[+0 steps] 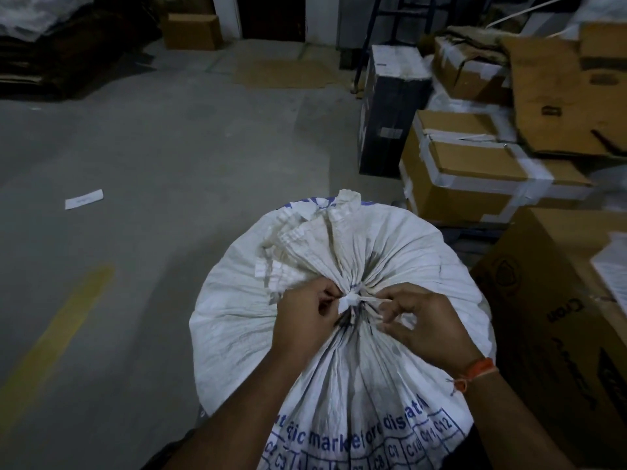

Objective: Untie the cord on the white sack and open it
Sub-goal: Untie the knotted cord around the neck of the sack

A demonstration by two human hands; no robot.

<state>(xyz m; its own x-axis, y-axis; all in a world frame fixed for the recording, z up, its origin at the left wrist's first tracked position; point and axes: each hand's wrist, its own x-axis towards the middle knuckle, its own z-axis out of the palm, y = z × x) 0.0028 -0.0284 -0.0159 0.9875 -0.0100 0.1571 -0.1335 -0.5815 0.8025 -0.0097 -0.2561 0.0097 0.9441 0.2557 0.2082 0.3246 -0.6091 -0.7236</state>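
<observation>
The white sack under my hands is woven plastic, matt and creased, with blue print. Its cord looks like a flat strip of the same white stuff, though the dim light blurs it. On my right wrist sits an orange thread band. The cardboard boxes are dull brown, sealed with pale tape. The floor is rough grey concrete.
</observation>
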